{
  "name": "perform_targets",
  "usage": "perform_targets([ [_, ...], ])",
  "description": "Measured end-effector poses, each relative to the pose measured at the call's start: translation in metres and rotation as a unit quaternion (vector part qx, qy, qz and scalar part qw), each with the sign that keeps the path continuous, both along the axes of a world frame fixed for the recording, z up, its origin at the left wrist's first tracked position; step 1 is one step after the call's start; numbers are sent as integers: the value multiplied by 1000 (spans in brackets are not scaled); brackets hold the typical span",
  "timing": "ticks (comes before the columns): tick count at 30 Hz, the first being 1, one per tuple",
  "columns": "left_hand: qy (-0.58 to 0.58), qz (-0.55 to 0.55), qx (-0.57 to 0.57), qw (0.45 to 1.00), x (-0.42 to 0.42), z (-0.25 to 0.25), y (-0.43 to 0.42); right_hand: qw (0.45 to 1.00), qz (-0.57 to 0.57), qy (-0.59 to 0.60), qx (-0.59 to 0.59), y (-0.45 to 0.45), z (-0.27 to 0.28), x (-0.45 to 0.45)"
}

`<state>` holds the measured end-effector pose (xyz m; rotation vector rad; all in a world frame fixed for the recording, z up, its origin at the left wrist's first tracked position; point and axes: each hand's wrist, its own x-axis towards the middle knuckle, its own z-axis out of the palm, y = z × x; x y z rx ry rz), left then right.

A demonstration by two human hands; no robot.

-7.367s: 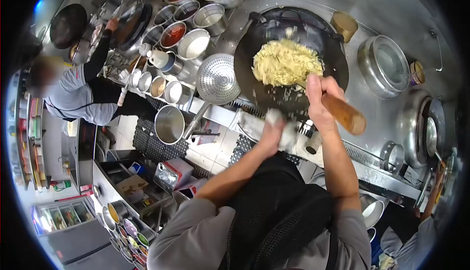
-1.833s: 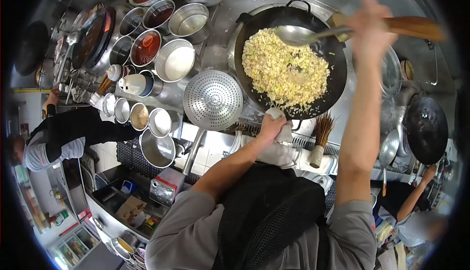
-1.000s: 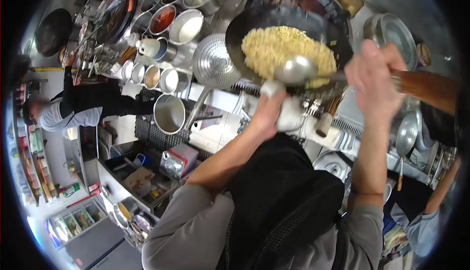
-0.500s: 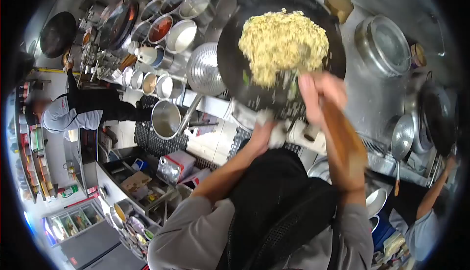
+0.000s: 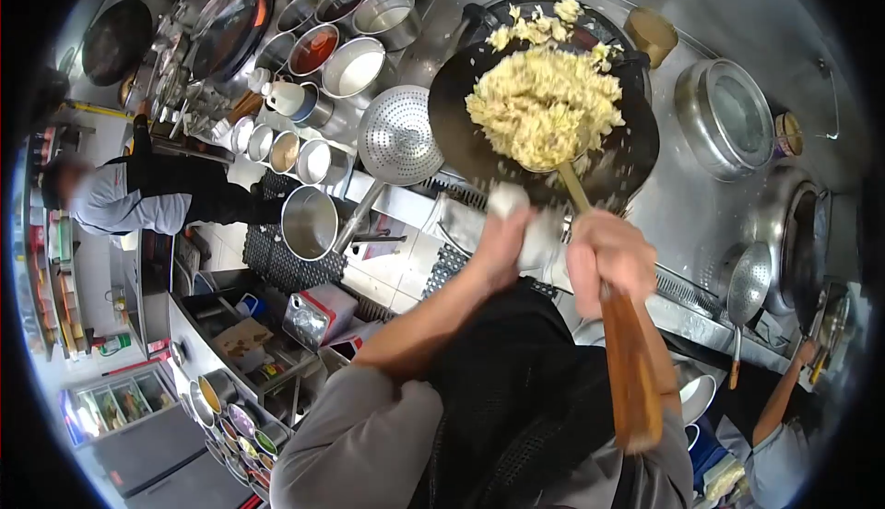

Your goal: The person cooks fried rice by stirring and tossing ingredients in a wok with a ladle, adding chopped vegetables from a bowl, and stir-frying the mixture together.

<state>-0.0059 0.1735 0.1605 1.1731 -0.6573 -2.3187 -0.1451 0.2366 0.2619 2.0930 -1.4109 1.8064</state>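
Observation:
Fried rice with egg (image 5: 544, 108) fills the middle of a black wok (image 5: 452, 122), and some grains are flying up over its far rim. My left hand (image 5: 501, 249) is closed round a bunched white cloth (image 5: 542, 235) at the wok's near edge; the cloth hides the wok's grip. My right hand (image 5: 610, 258) is wrapped round the long handle of a ladle (image 5: 631, 371). Its wooden end points back toward me, and its metal shaft reaches into the wok. The ladle's bowl is mostly hidden under the rice.
A perforated strainer (image 5: 398, 136) rests left of the wok, above a steel pot (image 5: 310, 222). Pots of sauces, including a red one (image 5: 313, 50), stand at the upper left. On the right are a lidded steel pot (image 5: 724, 117) and another strainer (image 5: 749, 283). Co-workers stand on both sides.
The wok has tilted, and rice has been thrown toward its far rim. My right hand has drawn back toward me with the ladle, whose metal shaft now shows.

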Motion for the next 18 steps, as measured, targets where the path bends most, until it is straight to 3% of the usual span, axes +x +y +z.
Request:
perform_targets([
  [1, 61, -38, -33, 997, -11, -26, -18, 998, -53, 28, 10, -4, -3, 5],
  [2, 4, -11, -46, 999, -16, -32, -7, 993, -104, -45, 37, -19, -17, 3],
  [4, 36, 13, -159, 987, 12, -95, 28, 967, -161, -138, 141, -36, -25, -10],
  [6, 48, -66, -87, 993, 47, -60, 38, 989, -132, -67, -13, -33, -4, -9],
  [7, 48, -57, -96, 993, 44, -49, 34, 988, -86, -117, -60, -28, -13, -5],
  [8, 22, -39, -69, 997, 35, -31, 30, 995, -39, -89, 0, -9, -5, -2],
  [10, -49, 4, 12, 999, 1, 4, -2, 986, 6, -163, -42, -2, -26, 14],
  [11, 37, 26, -3, 999, -18, -12, -21, 995, -64, -71, 42, -2, -25, 6],
  [12, 48, 0, -18, 999, -28, -17, -28, 977, -197, -37, 71, -14, -47, -2],
  [13, 18, 38, -74, 996, -28, -36, -7, 948, -257, 27, 186, -27, -49, -19],
  [15, 27, 52, -158, 986, -3, -88, 29, 976, -189, -97, 51, -52, -26, -35],
  [17, 29, -13, -149, 988, 18, -105, 28, 967, -57, -238, -71, -65, 6, -49],
  [18, 35, -26, -132, 990, 20, -113, 25, 956, -78, -271, -77, -58, 39, -50],
])
